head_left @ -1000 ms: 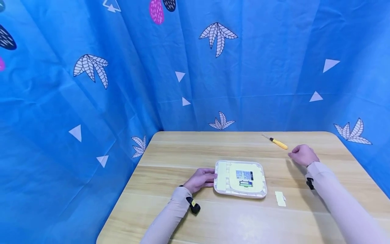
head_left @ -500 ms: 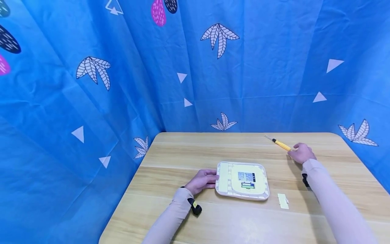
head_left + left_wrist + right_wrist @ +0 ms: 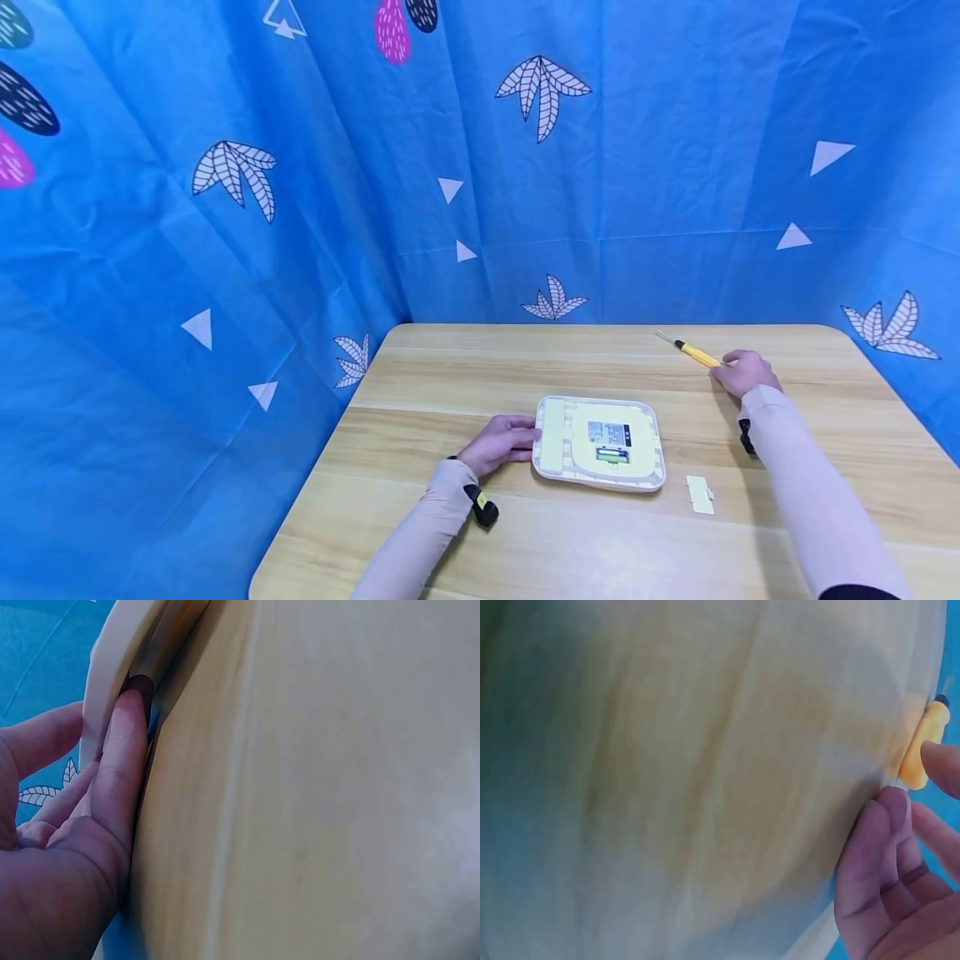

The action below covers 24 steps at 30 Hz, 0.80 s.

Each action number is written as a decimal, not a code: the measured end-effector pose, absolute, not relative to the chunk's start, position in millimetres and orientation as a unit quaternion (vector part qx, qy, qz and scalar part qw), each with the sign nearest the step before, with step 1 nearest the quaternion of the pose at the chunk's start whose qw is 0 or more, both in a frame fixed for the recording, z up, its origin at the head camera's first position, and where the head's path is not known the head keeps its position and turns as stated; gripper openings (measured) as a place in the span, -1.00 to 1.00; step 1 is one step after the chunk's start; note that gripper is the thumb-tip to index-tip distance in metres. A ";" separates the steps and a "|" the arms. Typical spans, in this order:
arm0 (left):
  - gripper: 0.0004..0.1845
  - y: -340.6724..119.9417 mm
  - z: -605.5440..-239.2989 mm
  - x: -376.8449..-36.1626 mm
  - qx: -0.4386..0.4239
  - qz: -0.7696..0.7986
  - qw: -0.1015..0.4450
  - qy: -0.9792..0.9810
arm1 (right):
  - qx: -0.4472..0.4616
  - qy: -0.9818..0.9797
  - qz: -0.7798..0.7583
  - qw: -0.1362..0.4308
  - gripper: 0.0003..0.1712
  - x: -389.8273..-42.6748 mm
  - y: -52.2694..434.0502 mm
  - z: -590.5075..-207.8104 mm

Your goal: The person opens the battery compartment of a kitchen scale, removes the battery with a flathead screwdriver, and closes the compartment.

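A white, rounded-rectangular device (image 3: 553,433) lies with its underside up, showing a printed label (image 3: 606,433) and an uncovered battery compartment (image 3: 612,455) with batteries inside. My left hand (image 3: 498,444) holds its left edge; in the left wrist view the fingers (image 3: 124,761) reach under the rim and the thumb is on the other side. Toward the back right, my right hand (image 3: 745,372) is at the handle end of a yellow screwdriver (image 3: 699,356). The right wrist view shows the thumb overlapping the yellow handle (image 3: 922,754), with bent fingers (image 3: 866,855) just below it.
A small pale battery cover (image 3: 701,494) lies on the wooden table (image 3: 450,375), right of the device. Blue patterned curtain (image 3: 660,167) hangs behind the table and along its left side.
My right hand has moved slightly left, up to the end of the screwdriver handle. The left hand stays at the device's edge; the whole view has shifted a little.
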State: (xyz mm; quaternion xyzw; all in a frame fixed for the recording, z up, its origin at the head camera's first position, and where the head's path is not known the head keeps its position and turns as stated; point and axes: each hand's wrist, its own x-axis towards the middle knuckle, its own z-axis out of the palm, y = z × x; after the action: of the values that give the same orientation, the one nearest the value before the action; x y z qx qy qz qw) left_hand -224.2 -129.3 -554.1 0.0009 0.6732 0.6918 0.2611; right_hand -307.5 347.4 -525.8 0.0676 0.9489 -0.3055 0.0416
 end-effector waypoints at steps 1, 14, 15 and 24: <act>-0.51 -129.1 -554.5 -224.2 0.002 0.692 0.261 0.674 | 0.073 0.948 -0.306 0.041 -0.29 -307.5 346.8 -526.1; -0.52 -125.6 -557.7 -226.2 -0.001 0.690 0.264 0.674 | 0.086 0.948 -0.305 0.030 -0.36 -307.8 343.5 -527.3; -0.53 -125.3 -557.8 -226.0 0.000 0.690 0.264 0.673 | 0.085 0.948 -0.306 0.029 -0.37 -307.4 343.6 -527.1; -0.50 -130.4 -558.0 -227.0 0.011 0.691 0.270 0.670 | 0.044 0.943 -0.331 -0.002 -0.44 -298.1 344.5 -523.3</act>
State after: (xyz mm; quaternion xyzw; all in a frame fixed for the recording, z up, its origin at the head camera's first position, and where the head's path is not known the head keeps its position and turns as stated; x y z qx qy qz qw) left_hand -227.0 -130.4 -558.0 0.0111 0.6701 0.6911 0.2705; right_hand -298.1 344.5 -523.3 0.0439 0.9425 -0.3313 -0.0025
